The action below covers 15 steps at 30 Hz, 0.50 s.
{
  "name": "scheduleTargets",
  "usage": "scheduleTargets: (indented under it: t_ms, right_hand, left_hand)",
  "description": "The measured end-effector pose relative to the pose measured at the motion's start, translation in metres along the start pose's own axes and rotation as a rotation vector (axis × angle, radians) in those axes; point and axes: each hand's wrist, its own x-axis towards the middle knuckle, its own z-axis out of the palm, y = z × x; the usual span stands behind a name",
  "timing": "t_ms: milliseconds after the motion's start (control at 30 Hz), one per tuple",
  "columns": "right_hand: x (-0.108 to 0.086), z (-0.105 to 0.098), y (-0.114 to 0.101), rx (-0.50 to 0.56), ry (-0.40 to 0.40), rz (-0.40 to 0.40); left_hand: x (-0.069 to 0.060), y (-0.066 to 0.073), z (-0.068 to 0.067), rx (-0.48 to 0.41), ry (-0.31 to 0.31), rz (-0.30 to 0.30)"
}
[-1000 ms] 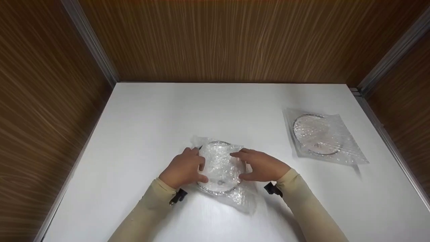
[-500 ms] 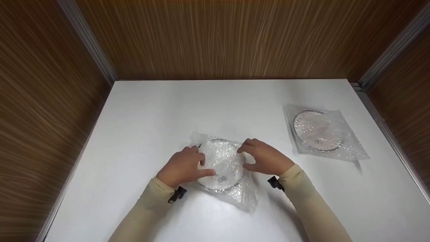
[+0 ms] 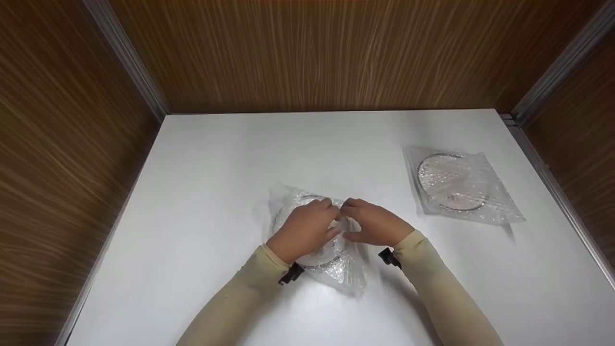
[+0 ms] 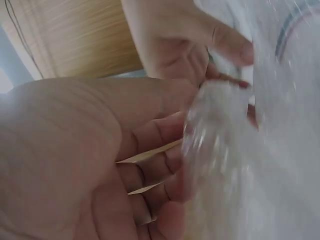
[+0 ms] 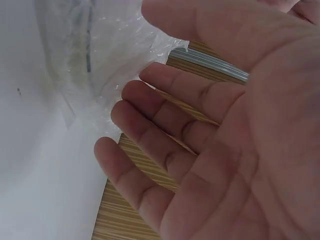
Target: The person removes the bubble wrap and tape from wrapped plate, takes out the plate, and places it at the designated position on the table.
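Observation:
A bubble-wrap package (image 3: 338,274) lies on the white table, with a round, dark-rimmed thing showing through the plastic. My left hand (image 3: 303,229) reaches over its middle and covers much of it. In the left wrist view, the left thumb and fingers (image 4: 172,122) pinch a raised edge of the wrap. At the package's right side is my right hand (image 3: 379,223), close to the left fingertips. The right wrist view has its fingers (image 5: 150,135) spread and nearly straight, the tips at the wrap (image 5: 115,45). Whether they touch it I cannot tell.
A second bubble-wrap package (image 3: 456,185), also with a dark-rimmed round thing inside, lies flat at the right of the white table (image 3: 206,192). Brown wood-grain panels (image 3: 307,57) enclose the back and sides. Small black devices sit at both wrists.
My left hand has moved right across the package, from its left edge to beside the right hand. The right hand shifted slightly, its fingers staying by the package's right edge.

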Motion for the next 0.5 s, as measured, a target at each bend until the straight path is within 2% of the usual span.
scheduleTargets:
  t_ms: [133,300,400,500]
  right_hand:
    - [0.003,0.001,0.001,0.009,-0.002,0.005]
    - [0.007,0.006,-0.003,-0.005,0.015,0.002]
    - [0.006,0.009,-0.006,-0.032,0.037,0.008]
    - [0.005,0.01,-0.006,-0.042,0.045,0.021]
  left_hand:
    - [0.013,0.006,0.013,0.057,-0.038,-0.011]
    - [0.016,0.007,0.026,0.096,-0.074,-0.045]
    - [0.017,0.008,0.031,0.089,-0.08,-0.062]
    - [0.018,0.009,0.033,0.036,-0.095,-0.085]
